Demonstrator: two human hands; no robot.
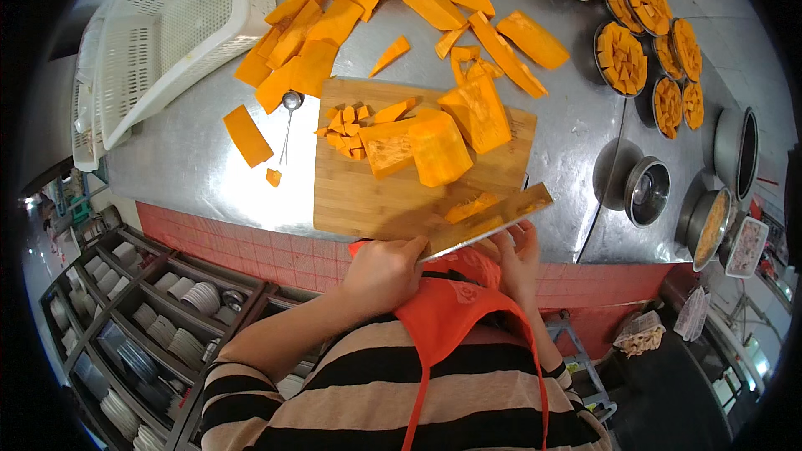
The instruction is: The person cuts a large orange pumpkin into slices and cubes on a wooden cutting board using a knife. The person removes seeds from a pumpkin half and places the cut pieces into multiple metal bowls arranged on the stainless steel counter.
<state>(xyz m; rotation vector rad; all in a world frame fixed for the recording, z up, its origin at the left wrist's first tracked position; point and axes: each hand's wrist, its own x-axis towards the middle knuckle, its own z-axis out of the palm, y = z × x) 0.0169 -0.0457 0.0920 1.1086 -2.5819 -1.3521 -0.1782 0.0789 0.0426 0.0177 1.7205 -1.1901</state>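
My left hand [385,270] is closed at the near-left end of a broad knife [495,219], whose blade slants over the near edge of a wooden cutting board [351,200]. The handle is not visible. My right hand [520,257] has bent fingers close against the blade's lower edge near its far end; whether they grip it is hidden. Shreds of orange flesh [471,207] lie beside the blade. Farther up the board are large peeled pumpkin chunks [440,149], another thick slab [477,114] and a cluster of small cut pieces [344,131].
Pumpkin slabs [313,44] and a metal spoon [292,101] lie on the steel table [564,138]. A white perforated crate [182,44] stands at left. Bowls of cut pumpkin [621,61] crowd the upper right; empty metal bowls [648,192] and a pot [736,153] stand at right.
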